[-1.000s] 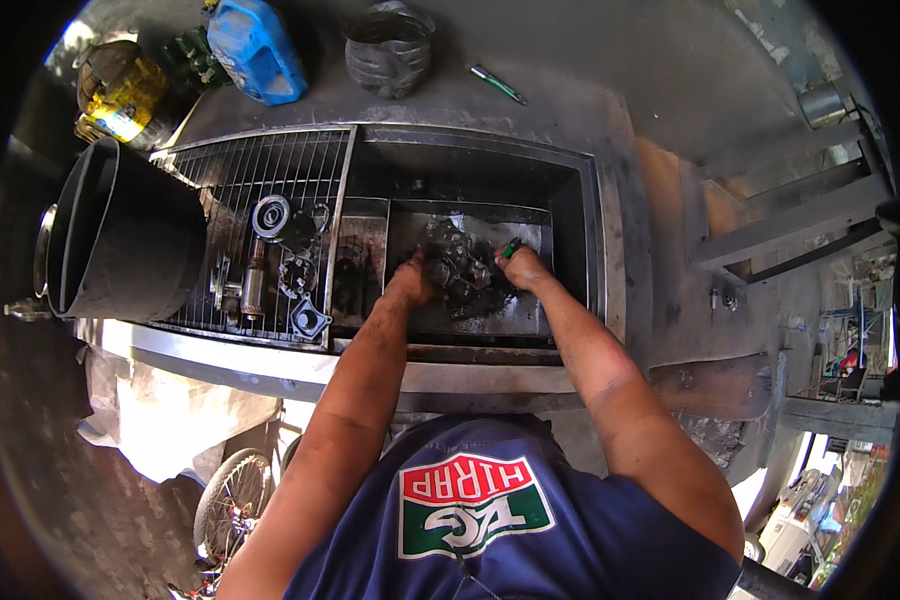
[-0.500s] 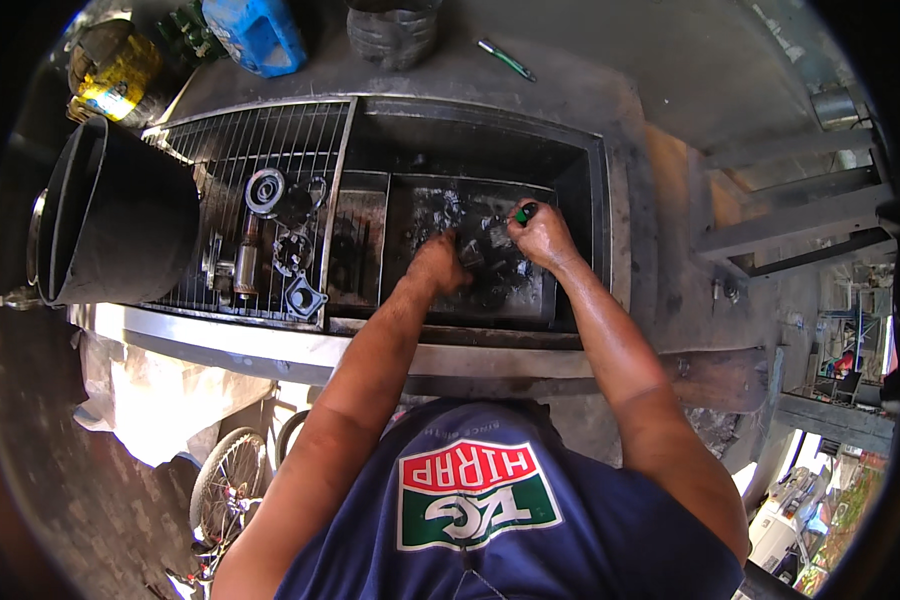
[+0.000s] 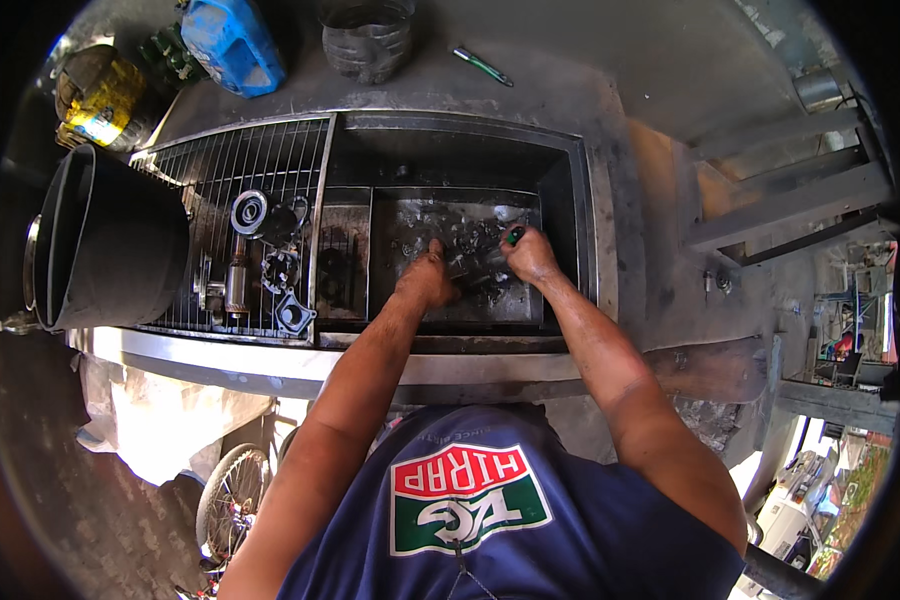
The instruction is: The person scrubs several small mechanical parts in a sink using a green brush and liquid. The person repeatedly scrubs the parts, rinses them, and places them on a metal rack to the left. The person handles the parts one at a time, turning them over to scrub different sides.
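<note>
Both my hands are down in a dark metal wash basin [image 3: 562,190] with shallow, splashing liquid. My right hand [image 3: 534,257] is wet and closed around a tool with a green-and-black handle [image 3: 515,235]; its working end is hidden in the splashes. My left hand [image 3: 427,279] is at the basin's middle, its fingers curled on a dark metal part [image 3: 467,268] whose shape is blurred by the liquid. On the wire rack [image 3: 195,165] to the left rest a round pulley-like part [image 3: 250,212], a motor armature [image 3: 237,285] and a metal end bracket [image 3: 293,315].
A large black bucket [image 3: 120,240] lies on its side at the rack's left end. Along the back stand a blue jug [image 3: 232,45], a cut clear plastic container [image 3: 367,45] and a yellow container [image 3: 105,105]. A green-handled tool [image 3: 483,66] lies behind the basin.
The view has shifted, so the bench appears slightly lower and more to the left. My right hand has moved nearer to me with the tool. Liquid splashes between my hands.
</note>
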The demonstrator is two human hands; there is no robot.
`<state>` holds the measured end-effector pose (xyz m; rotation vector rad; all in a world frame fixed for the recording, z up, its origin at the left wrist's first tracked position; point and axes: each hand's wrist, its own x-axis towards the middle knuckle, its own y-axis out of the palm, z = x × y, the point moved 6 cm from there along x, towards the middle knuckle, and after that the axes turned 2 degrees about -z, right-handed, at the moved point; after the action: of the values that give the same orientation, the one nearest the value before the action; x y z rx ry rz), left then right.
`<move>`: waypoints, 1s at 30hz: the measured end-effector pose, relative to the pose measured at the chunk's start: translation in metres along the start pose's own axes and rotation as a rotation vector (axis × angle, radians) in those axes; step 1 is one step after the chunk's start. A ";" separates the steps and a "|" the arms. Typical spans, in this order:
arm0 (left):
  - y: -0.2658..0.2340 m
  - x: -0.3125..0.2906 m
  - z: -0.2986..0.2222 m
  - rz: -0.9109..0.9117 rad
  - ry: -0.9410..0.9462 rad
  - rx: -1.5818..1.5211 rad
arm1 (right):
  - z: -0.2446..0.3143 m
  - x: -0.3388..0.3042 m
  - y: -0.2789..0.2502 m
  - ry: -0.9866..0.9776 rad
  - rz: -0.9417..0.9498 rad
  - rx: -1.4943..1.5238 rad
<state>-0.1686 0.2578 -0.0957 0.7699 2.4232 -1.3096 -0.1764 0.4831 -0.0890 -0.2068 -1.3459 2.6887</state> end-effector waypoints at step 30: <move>0.034 0.044 0.070 0.115 0.277 -0.166 | 0.110 -0.026 0.023 -0.459 0.383 -0.095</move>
<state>-0.1857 0.2287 -0.1792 1.0875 2.6116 -1.0003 -0.1712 0.3786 -0.0404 0.1776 -1.7090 3.1258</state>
